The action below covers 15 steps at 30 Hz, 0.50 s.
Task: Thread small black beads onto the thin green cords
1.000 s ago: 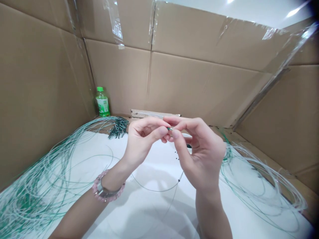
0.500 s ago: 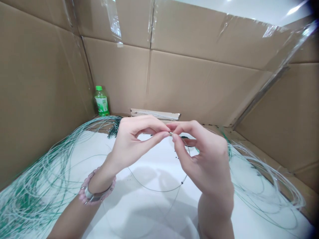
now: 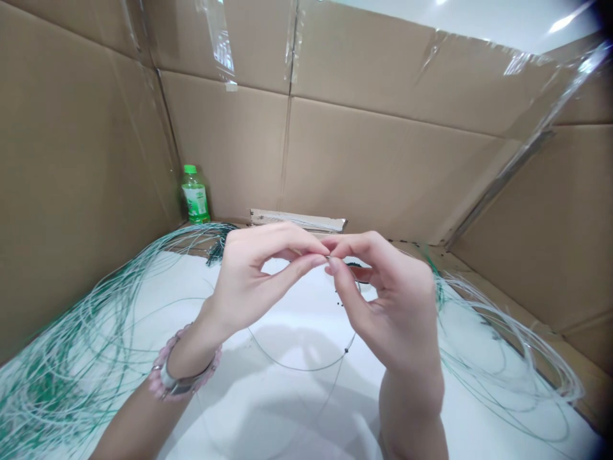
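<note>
My left hand [image 3: 263, 275] and my right hand [image 3: 390, 300] meet fingertip to fingertip above the white tabletop [image 3: 287, 415]. Each is closed in a pinch, thumb against forefinger, on a thin wire whose pinched part is nearly hidden between the tips. Below them hangs a loop of the thin wire [image 3: 306, 370], with a small black piece [image 3: 347, 351] on its right side. Part of a dark object [image 3: 354, 264] shows behind my right fingers; its kind I cannot make out.
Tangled green and white wires [image 3: 110, 306] cover the left side, and a looser coil [image 3: 536, 338] lies at the right. A green-capped bottle [image 3: 195, 199] stands in the back left corner. Cardboard walls [image 3: 383, 166] enclose the table; a flat cardboard strip [image 3: 299, 220] lies at the back.
The fingertips have drawn slightly closer together, so less of the wire shows between them. The hanging loop and its black piece have shifted a little to the left.
</note>
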Each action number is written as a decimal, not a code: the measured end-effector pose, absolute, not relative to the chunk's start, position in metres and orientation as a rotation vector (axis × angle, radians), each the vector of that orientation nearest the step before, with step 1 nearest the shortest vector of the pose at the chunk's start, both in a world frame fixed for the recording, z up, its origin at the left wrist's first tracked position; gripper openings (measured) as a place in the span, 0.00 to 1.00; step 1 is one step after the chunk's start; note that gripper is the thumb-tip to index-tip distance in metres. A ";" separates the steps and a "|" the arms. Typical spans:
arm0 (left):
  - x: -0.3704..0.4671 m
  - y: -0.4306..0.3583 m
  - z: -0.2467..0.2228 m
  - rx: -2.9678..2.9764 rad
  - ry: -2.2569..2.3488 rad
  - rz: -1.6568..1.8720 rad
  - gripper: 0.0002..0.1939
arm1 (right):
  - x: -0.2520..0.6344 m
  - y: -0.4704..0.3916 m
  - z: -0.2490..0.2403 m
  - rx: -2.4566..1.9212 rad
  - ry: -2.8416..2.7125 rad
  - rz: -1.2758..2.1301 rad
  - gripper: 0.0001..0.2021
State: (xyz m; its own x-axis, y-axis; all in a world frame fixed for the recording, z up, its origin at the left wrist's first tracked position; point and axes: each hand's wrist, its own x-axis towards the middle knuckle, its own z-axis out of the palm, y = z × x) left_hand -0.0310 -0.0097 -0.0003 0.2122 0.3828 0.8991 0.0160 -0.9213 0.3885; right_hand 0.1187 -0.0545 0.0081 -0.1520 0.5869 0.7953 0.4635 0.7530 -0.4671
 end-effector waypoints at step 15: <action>-0.027 -0.010 0.000 1.742 0.369 1.699 0.05 | 0.112 -0.055 0.009 -0.712 -1.660 0.219 0.06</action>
